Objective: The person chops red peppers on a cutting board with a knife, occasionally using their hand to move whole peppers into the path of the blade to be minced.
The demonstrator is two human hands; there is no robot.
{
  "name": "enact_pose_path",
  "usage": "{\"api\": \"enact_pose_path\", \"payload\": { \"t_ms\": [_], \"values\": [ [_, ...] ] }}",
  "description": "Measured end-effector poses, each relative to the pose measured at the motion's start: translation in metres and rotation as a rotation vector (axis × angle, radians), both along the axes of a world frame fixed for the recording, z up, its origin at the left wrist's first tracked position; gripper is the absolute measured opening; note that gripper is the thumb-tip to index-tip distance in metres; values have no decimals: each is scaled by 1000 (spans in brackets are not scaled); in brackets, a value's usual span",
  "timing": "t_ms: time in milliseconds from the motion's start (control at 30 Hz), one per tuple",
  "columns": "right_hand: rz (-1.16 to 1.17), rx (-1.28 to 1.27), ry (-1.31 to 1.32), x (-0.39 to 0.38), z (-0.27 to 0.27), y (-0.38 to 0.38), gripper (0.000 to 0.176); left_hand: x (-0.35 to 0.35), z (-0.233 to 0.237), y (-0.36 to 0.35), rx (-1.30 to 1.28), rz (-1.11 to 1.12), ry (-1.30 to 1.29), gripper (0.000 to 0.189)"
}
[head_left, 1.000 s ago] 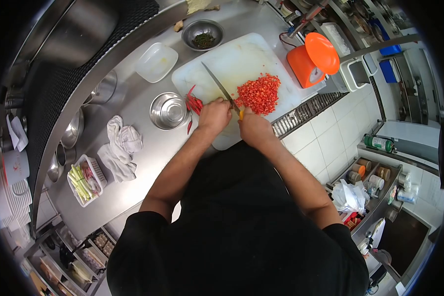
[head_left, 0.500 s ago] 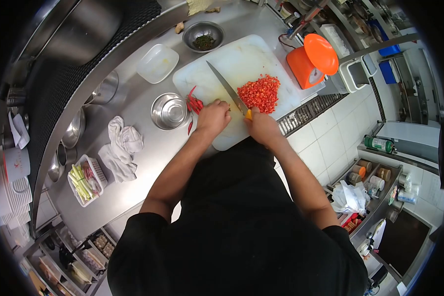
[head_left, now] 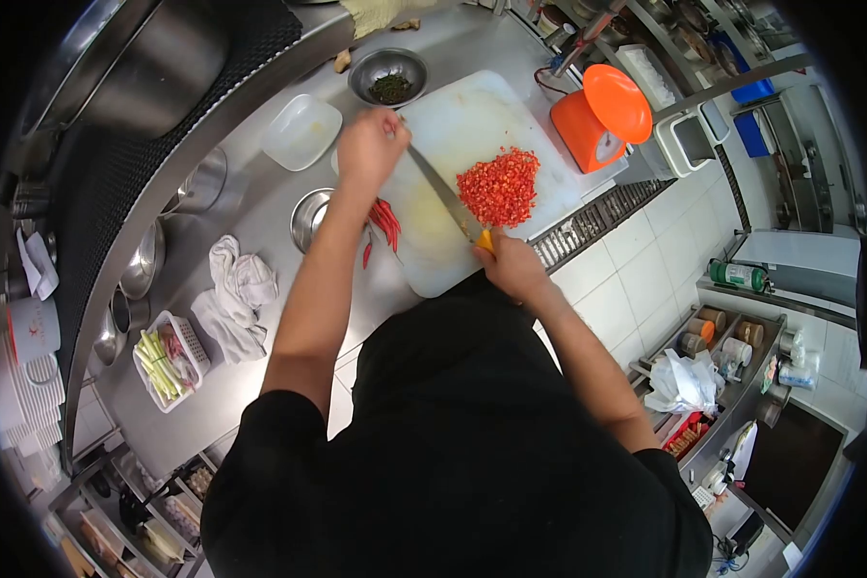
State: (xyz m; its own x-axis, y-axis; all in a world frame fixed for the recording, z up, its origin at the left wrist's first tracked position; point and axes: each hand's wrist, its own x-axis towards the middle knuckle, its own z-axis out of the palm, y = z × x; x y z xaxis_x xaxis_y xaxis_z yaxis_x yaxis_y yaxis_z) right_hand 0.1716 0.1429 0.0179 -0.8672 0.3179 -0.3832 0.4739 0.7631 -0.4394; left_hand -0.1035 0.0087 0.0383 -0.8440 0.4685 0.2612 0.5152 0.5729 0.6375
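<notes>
The right hand [head_left: 511, 265] is clenched round the yellow handle of the knife [head_left: 443, 193] at the near edge of the cutting board [head_left: 453, 111]. The blade lies low across the board's middle, its tip toward the far-left corner. The left hand [head_left: 369, 146] is stretched out to that same corner with the fingers pinched together. Something small and reddish may sit between them, but the view is too coarse to say whether it grips anything.

Just past the board's far edge stands a small steel bowl [head_left: 388, 75] with dark green bits in it. The chopped chili [head_left: 498, 186] is heaped on the board's right half, just right of the blade. The whole chilies [head_left: 385, 220] lie at the board's left edge, some spilling onto the table [head_left: 250, 204].

With the left forearm reaching across above the board, the knife is best held flat and quiet, its edge turned toward the heap and away from the arm. For cutting, I would tuck the guiding fingertips under, take a few chilies at a time, and work clear of the heap so cut pieces do not scatter.
</notes>
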Motion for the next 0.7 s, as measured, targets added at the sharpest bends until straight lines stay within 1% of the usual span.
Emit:
{"api": "enact_pose_path", "payload": {
  "t_ms": [67, 167, 267, 300, 400, 500, 600, 700],
  "values": [
    [-45, 44, -11, 4, 5, 7, 46, -37, 13, 18, -79, 15, -8, 23],
    [-79, 77, -29, 6, 7, 14, 45, -86, 10, 42, -175, -7, -25, 22],
    [-88, 91, -34, 4, 5, 11, 45, -125, -10, 58, -340, -48, -32, 27],
    [-93, 95, -36, 3, 5, 10, 45, -132, -25, 58, -295, -68, 43, 30],
    [-107, 109, -41, 2, -1, 8, 45, -128, -37, 55, -242, -108, 90, 29],
    [-116, 110, -32, 4, 0, 6, 45, -87, -4, 38, -195, -137, 50, 25],
    [-105, 111, -9, 5, -3, 7, 45, -42, 25, 14, -336, -203, -156, 22],
    [-90, 119, -14, 4, -2, 9, 44, -16, 17, -13, -539, -447, -132, 20]
  ]
}}
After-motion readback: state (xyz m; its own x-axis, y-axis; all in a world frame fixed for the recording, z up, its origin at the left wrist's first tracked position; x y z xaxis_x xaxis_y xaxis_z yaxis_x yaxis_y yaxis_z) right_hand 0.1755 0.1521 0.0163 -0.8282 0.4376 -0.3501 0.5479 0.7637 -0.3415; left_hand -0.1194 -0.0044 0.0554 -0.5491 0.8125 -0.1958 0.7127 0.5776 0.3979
